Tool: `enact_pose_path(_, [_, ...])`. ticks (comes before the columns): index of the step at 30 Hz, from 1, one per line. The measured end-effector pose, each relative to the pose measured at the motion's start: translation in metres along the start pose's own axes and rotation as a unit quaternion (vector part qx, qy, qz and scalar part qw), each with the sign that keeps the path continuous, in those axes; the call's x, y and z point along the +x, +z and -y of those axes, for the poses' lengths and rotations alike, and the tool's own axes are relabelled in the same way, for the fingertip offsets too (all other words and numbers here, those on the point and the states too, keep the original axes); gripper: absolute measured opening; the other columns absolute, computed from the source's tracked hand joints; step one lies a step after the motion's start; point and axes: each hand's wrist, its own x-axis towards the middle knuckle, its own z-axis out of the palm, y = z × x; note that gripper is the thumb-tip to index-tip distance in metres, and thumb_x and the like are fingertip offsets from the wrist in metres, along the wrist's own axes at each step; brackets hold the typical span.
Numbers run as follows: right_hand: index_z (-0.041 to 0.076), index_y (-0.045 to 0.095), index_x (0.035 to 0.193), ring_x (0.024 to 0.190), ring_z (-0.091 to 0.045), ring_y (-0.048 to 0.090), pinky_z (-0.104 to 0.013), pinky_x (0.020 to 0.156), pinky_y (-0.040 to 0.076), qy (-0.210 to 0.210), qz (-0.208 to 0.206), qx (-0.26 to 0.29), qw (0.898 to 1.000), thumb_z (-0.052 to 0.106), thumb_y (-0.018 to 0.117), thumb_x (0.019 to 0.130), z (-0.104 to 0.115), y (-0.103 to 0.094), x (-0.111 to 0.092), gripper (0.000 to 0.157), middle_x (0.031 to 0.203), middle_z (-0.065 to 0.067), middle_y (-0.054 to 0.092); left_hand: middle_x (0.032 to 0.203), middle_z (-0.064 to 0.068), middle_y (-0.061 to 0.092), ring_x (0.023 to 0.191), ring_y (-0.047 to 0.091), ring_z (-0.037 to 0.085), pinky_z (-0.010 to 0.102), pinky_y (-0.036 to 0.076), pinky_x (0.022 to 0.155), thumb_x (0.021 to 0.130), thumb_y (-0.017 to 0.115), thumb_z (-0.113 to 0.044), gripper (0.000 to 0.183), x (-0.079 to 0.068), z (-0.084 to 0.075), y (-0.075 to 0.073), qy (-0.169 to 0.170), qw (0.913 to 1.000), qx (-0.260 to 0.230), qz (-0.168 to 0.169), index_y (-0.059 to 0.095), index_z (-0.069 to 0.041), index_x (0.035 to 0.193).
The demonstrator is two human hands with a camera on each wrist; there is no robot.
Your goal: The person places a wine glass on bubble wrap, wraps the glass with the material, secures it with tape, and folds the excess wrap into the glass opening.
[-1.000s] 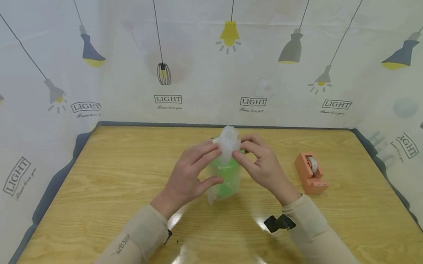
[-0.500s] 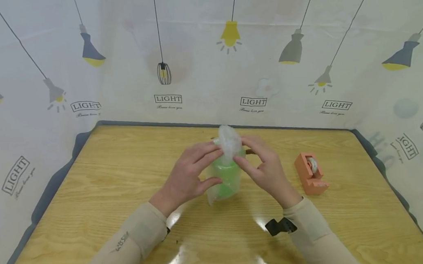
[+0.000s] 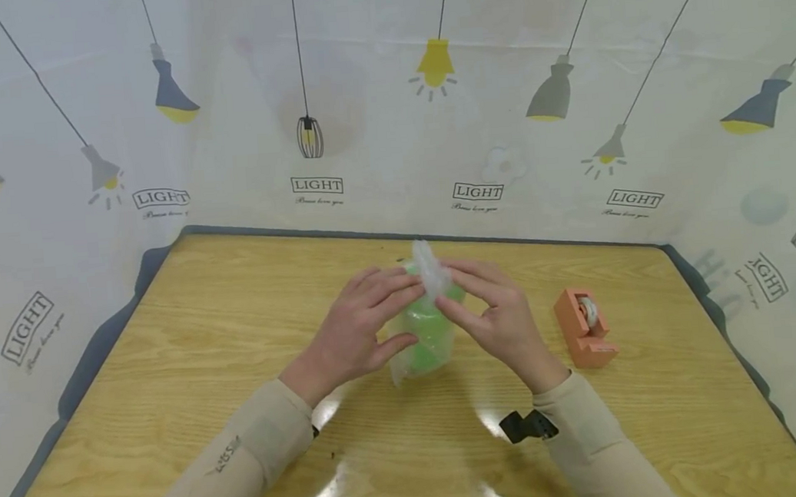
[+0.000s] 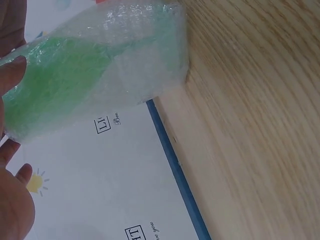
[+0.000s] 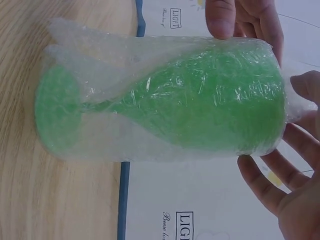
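A green stemmed goblet (image 5: 220, 100) stands upright on the table, wrapped in clear bubble wrap (image 3: 430, 273) that rises as a loose flap above its rim. Its stem and round foot show through the wrap in the right wrist view. My left hand (image 3: 354, 321) holds the wrapped goblet from the left, thumb at the near side and fingers near the top. From the right, my right hand (image 3: 496, 315) pinches the flap between thumb and forefinger. In the left wrist view the wrapped goblet (image 4: 65, 75) hides part of the hands.
An orange tape dispenser (image 3: 577, 336) with a roll of clear tape sits on the wooden table (image 3: 236, 314), right of my right hand. A printed backdrop (image 3: 373, 88) with lamp drawings closes off the back and sides.
The bubble wrap flap has been folded lower and leftward over the goblet's rim. My right hand has shifted slightly left along with it; my left fingers have edged towards the flap.
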Motion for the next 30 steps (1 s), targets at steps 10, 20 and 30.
enact_pose_path(10, [-0.003, 0.077, 0.115, 0.102, -0.035, 0.066, -0.05, 0.084, 0.058, -0.042, -0.007, -0.044, 0.998, 0.001, 0.077, 0.085, -0.001, 0.003, 0.004, 0.03, 0.115, -0.016, 0.075, 0.139, 0.012, 0.063, 0.129, 0.058, 0.03, 0.051, 0.044, 0.113, 0.078, 0.091, -0.02, 0.076, 0.005, 0.001, -0.005, -0.011, 0.9992, -0.037, -0.014, 0.053, -0.004, 0.141])
enact_pose_path(20, [-0.004, 0.077, 0.113, 0.103, -0.036, 0.064, -0.051, 0.081, 0.058, -0.048, 0.03, -0.058, 0.997, 0.005, 0.074, 0.087, 0.0, 0.0, 0.005, 0.027, 0.114, -0.017, 0.074, 0.159, 0.016, 0.043, 0.146, 0.041, 0.035, 0.049, 0.037, 0.12, 0.073, 0.094, -0.029, 0.096, 0.012, 0.006, -0.006, -0.002, 0.9995, -0.02, -0.023, 0.045, -0.001, 0.152])
enact_pose_path(30, [-0.002, 0.075, 0.119, 0.107, -0.034, 0.061, -0.05, 0.084, 0.055, -0.048, 0.074, -0.074, 0.993, 0.004, 0.073, 0.09, 0.002, -0.004, 0.006, 0.03, 0.119, -0.017, 0.073, 0.161, 0.011, 0.043, 0.152, 0.035, 0.031, 0.048, 0.027, 0.126, 0.074, 0.093, -0.024, 0.095, 0.014, 0.005, -0.007, -0.016, 0.9989, -0.033, 0.029, 0.045, -0.006, 0.154])
